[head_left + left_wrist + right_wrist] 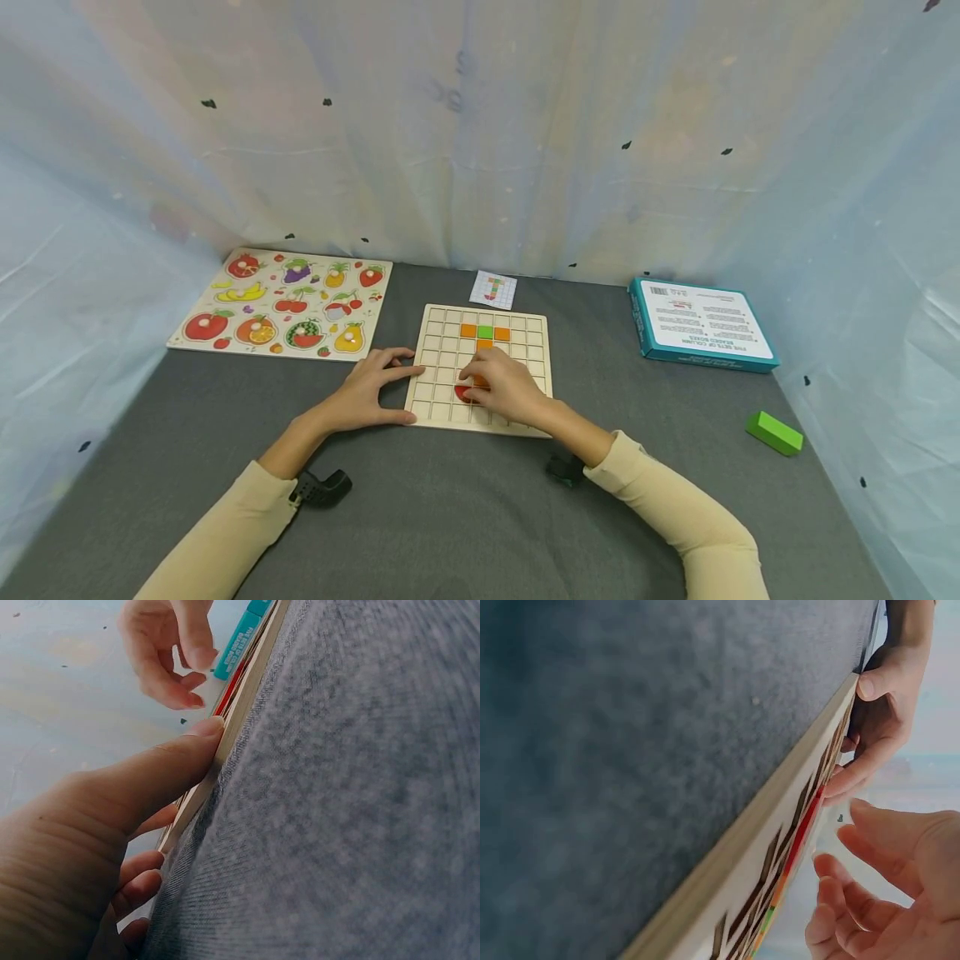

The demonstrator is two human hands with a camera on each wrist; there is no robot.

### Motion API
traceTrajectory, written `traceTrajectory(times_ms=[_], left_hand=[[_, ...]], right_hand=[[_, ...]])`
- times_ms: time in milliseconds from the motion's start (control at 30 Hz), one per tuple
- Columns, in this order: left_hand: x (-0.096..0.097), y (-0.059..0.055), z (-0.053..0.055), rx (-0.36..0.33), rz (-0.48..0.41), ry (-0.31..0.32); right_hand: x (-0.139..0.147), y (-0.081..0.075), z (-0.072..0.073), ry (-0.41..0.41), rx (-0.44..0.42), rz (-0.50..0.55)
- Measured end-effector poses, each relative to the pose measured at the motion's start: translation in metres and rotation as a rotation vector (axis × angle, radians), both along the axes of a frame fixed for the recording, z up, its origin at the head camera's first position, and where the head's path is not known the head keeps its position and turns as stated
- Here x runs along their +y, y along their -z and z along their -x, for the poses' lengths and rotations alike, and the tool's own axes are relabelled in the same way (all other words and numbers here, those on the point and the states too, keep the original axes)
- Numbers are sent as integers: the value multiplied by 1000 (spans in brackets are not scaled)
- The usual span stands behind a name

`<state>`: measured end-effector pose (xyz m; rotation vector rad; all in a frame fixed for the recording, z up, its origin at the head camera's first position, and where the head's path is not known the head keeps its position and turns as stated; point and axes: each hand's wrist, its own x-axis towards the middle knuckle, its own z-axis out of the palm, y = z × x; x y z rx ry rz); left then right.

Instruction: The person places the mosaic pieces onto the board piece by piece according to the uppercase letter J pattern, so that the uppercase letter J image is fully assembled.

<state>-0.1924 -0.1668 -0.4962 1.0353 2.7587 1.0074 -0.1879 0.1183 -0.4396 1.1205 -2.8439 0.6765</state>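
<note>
A square wooden grid board lies on the grey cloth. My left hand is at its left side, thumb and fingertips touching the edge and near corner, fingers fairly straight. Over the middle of the board hovers my right hand, its fingers loosely bent near a red piece. In the right wrist view no piece shows between the right fingertips, which are above the board's surface. A green square sits in the grid between orange squares. More orange below it is partly hidden by the right hand.
Behind the board lies a small pattern card. A fruit puzzle board is at the left, a teal and white box at the right. Further right is a green block. Plastic sheeting walls the back and sides.
</note>
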Motion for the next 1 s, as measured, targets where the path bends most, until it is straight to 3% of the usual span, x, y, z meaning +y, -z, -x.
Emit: traceTrajectory(times_ms=[100,233,433,1000], left_hand=[[0,-1,0,-1,-2,0],[1,-2,-1,5,-6,0],[1,-1,0,2,4,-2],[0,1,1,3,7,-5]], right_hand=[[6,-2,-6,-5,69,-27],[14,-4,-17,-58,127,-182],[22,0,-34,-126,51,-354],[30,7,-41,-137,-35,-329]])
